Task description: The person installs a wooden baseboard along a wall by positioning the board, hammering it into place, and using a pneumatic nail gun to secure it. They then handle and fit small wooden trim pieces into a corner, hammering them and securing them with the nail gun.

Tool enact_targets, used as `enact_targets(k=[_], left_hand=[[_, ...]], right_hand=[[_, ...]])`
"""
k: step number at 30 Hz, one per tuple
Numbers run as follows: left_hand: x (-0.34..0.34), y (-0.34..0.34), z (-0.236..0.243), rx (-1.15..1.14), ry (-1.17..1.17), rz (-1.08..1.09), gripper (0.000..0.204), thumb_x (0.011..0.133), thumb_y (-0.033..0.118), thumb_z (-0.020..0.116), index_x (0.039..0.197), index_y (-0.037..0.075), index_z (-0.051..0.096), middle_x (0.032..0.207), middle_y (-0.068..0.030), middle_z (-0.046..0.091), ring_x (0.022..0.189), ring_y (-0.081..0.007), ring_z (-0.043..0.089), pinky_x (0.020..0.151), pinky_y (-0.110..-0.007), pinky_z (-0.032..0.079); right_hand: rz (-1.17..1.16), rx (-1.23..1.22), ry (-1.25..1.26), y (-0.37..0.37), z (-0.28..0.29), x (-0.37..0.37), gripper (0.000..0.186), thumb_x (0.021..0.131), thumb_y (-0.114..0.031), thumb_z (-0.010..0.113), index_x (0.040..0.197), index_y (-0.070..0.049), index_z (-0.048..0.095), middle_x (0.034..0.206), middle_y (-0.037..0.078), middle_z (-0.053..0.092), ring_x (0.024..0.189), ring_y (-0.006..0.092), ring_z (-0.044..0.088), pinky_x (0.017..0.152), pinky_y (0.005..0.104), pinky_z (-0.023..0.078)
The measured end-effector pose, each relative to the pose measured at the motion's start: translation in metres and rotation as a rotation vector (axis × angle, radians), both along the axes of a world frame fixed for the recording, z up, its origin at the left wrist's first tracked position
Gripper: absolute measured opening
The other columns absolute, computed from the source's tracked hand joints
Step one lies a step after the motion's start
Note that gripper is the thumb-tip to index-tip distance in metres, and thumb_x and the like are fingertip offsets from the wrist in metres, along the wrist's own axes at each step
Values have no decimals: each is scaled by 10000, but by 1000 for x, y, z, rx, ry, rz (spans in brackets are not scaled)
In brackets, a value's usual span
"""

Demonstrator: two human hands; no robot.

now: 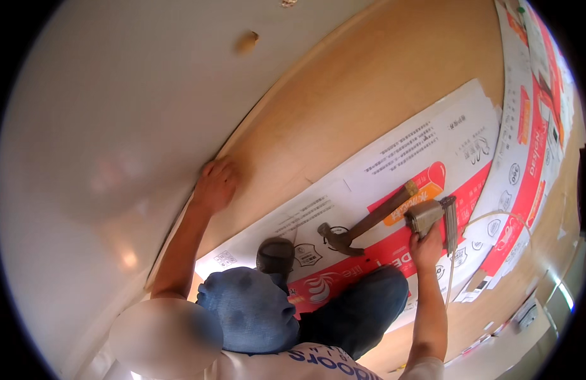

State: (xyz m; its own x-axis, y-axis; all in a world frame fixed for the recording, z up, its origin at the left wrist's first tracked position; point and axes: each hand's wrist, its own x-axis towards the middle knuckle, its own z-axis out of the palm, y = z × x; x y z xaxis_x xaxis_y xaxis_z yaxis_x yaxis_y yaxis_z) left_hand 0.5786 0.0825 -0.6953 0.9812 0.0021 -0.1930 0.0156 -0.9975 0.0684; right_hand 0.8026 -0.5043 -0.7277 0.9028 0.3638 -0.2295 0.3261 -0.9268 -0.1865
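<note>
At the nearest edge, a white shirt with blue lettering is being worn with blue jeans, the knees being bent, and a dark shoe is being seen just beyond the left knee, over printed cardboard. A nail gun is being gripped in the right hand, to the right of the knees and above the cardboard, the fingers being closed around its handle; whether its trigger is being pressed cannot be told. A thin pale hose is being seen alongside the right forearm. Just to the left of the nail gun, a claw hammer is being borne flat by the cardboard, its head being turned toward the shoe and its handle angled away. Farther forward on the left, the left hand is being rested where a wood-coloured surface is being met by a pale, glossy panel; its fingers are being bent inward, and whether anything is being held beneath them cannot be told. Beyond, toward the right, more red-and-white cardboard sheets are being seen spread over the surface.
</note>
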Motion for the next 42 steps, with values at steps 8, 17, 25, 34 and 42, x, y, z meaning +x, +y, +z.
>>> enact_targets(k=[8, 17, 25, 34, 42], left_hand=[[1, -18, -4, -25, -221, 193, 360, 839, 97, 686, 1196, 55, 669, 1493, -158, 526, 1410, -354, 447, 1126, -541, 388], [19, -38, 10, -93, -220, 376, 526, 858, 91, 653, 1372, 10, 572, 1653, -197, 310, 1463, -396, 362, 1170, -590, 336], [16, -37, -13, -73, -277, 360, 571, 806, 101, 703, 1360, 44, 576, 1657, -212, 281, 1466, -435, 325, 1168, -620, 293], [51, -46, -22, -117, -424, 387, 488, 819, 94, 668, 1296, 10, 615, 1607, -251, 342, 1417, -447, 375, 1140, -628, 328], [83, -39, -32, -117, -397, 366, 432, 799, 109, 654, 1220, 21, 686, 1620, -205, 363, 1425, -423, 379, 1138, -605, 343]], right_hand=[[-53, -64, 76, 13, 16, 1, 920, 819, -144, 702, 1586, 41, 229, 1076, 283, 648, 981, 454, 640, 838, 532, 531], [-244, -264, 295, 87, 74, 2, 944, 881, -237, 636, 1593, 97, 114, 1041, 329, 697, 939, 464, 699, 863, 523, 567], [-49, -498, 22, 99, 66, -18, 663, 904, -170, 601, 1503, 47, 416, 1319, 285, 608, 1255, 405, 589, 1060, 465, 483], [923, -36, -55, 171, 42, -60, 304, 869, -148, 582, 1147, -48, 655, 1171, 126, 630, 1171, 312, 576, 1072, 454, 437], [710, 320, 127, 234, 87, -16, 243, 743, -148, 703, 972, -85, 650, 941, 77, 618, 951, 256, 626, 839, 388, 535]])
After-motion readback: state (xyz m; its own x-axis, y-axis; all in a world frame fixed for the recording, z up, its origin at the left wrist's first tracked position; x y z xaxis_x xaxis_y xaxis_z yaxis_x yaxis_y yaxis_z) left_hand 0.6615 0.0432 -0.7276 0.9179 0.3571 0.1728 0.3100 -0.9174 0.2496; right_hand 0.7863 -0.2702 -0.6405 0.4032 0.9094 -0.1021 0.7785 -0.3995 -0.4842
